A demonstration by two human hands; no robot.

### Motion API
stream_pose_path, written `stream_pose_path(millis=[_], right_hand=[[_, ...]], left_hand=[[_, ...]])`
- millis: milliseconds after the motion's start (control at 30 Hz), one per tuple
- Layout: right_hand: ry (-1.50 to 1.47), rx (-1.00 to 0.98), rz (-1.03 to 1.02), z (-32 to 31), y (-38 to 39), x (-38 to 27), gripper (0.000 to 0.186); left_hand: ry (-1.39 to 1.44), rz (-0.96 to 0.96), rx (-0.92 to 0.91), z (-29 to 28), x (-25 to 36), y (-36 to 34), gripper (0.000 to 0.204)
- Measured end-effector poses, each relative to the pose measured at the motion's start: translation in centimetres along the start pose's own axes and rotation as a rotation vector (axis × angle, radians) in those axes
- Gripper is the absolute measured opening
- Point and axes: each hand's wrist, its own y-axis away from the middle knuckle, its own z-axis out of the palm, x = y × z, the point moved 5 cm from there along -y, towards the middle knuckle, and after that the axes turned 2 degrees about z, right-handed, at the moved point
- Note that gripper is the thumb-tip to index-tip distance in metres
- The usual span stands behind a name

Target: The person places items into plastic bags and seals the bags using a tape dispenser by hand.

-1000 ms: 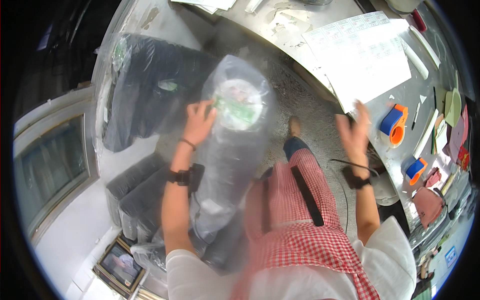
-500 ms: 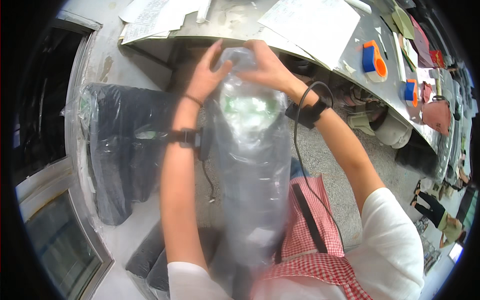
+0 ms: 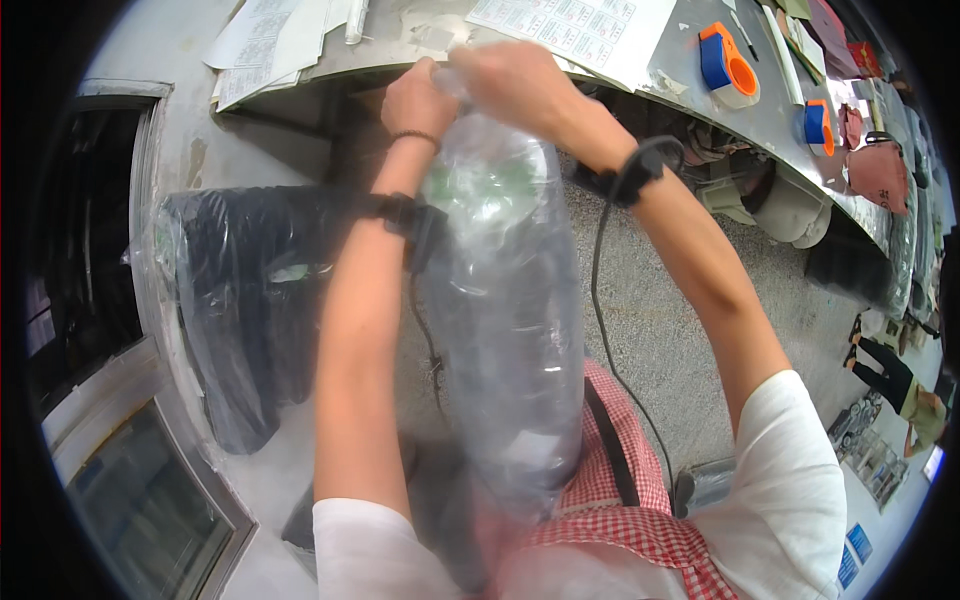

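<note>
A long roll wrapped in clear plastic film (image 3: 510, 290) stands upright against me, its lower end by my red-checked apron (image 3: 620, 450). My left hand (image 3: 418, 103) is closed on the gathered film at the roll's upper end. Beside it my right hand (image 3: 525, 88) also grips that film, its fingers bent and blurred by motion. The film between the hands is bunched up above the roll. A green patch shows through the wrapping near the top.
A metal table (image 3: 400, 48) runs across the far side, with papers (image 3: 580, 30) and orange-and-blue tape dispensers (image 3: 728, 62) on it. Dark plastic-wrapped rolls (image 3: 240, 300) lean at the left by a window frame. A cable (image 3: 600, 290) hangs from my right wrist. Another person (image 3: 890, 375) is far right.
My hands, spread apart around the roll's open top before, have closed on the film and come together a little farther up. The roll has stayed between my arms.
</note>
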Motion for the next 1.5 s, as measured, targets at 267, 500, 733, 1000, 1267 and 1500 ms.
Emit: stream_pose_path(millis=[267, 500, 733, 1000, 1267, 1500], right_hand=[[-0.751, -0.201, 0.249, 1.8, 4.4, 7.6, 0.067], [-0.848, -0.257, 0.517, 6.7, 3.7, 6.4, 0.076], [-0.629, -0.192, 0.289, 9.6, -1.0, 4.8, 0.068], [-0.821, -0.283, 0.479, 8.8, -0.2, 3.1, 0.073], [-1.049, -0.356, 0.481, 9.4, 1.8, 4.9, 0.074], [-0.556, 0.441, 0.762, 4.9, -3.4, -2.1, 0.027]], left_hand=[[0.246, 0.001, 0.231, 1.0, 0.4, -1.0, 0.033], [-0.175, 0.378, 0.526, -4.1, 1.3, -3.1, 0.031], [-0.2, 0.347, 0.114, -3.1, -0.9, -4.2, 0.02], [-0.411, 0.223, 0.042, -6.2, -2.4, -3.0, 0.034], [1.217, 0.257, -0.155, -7.5, -7.2, -2.0, 0.038], [0.735, 0.082, -0.328, -3.0, -10.6, -0.9, 0.058]])
